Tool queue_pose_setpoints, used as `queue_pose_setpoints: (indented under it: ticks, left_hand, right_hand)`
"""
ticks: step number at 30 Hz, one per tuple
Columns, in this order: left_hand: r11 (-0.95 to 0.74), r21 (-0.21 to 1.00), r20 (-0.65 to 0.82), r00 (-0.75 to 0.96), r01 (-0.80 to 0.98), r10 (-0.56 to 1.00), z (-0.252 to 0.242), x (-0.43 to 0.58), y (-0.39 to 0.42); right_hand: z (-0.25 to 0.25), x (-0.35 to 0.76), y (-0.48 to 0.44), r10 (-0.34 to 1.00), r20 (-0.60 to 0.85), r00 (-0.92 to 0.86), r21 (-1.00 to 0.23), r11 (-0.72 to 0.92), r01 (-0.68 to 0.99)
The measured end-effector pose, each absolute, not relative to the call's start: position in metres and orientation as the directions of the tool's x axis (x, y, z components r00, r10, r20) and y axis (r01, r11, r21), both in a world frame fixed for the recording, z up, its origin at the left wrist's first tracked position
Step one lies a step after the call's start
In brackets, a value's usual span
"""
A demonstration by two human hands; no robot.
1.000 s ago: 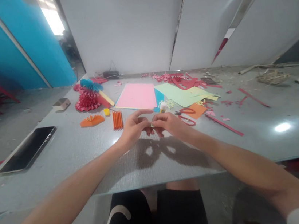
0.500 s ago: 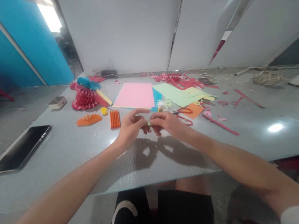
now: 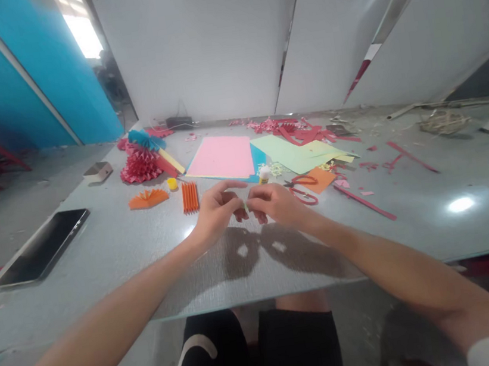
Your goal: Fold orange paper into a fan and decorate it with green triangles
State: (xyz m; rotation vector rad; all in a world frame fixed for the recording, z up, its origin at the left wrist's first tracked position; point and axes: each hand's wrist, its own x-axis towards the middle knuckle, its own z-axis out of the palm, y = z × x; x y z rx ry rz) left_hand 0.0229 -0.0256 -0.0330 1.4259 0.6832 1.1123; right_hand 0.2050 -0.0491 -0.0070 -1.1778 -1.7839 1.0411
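Observation:
My left hand and my right hand meet above the table, fingertips pinched together. Between them is a small pale green piece of paper, mostly covered by the fingers. The left index finger stretches out above it. Just beyond the hands stands a glue bottle with a white top. Red-handled scissors lie right of my right hand, by an orange paper square. To the left of my left hand are a pleated orange paper strip and an orange paper fan.
Pink sheets and light green sheets lie behind the hands. A dark-screened phone or tablet rests at left, near a small box, a yellow cap and a red pleated paper bundle. Red scraps are scattered at right.
The camera view has shifted slightly. Both hands stay together, and the green paper between the fingertips now looks more upright.

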Motion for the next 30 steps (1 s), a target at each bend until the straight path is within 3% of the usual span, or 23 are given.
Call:
queue_pose_setpoints:
  ticks: [12, 18, 30]
  left_hand:
    - [-0.178, 0.960, 0.244, 0.330, -0.216, 0.912, -0.028, 0.023, -0.025]
    - [-0.135, 0.950, 0.216, 0.278, -0.283, 0.936, -0.025, 0.019, -0.018]
    - [-0.197, 0.963, 0.255, 0.379, -0.186, 0.890, -0.036, 0.022, -0.021]
  right_hand:
    - [-0.006, 0.205, -0.048, 0.939, 0.025, -0.342, -0.994, 0.061, 0.095]
    - [-0.013, 0.206, -0.044, 0.903, 0.102, -0.418, -0.981, 0.162, 0.109]
    - [-0.014, 0.206, -0.045, 0.930, 0.235, -0.283, -0.925, 0.304, 0.228]
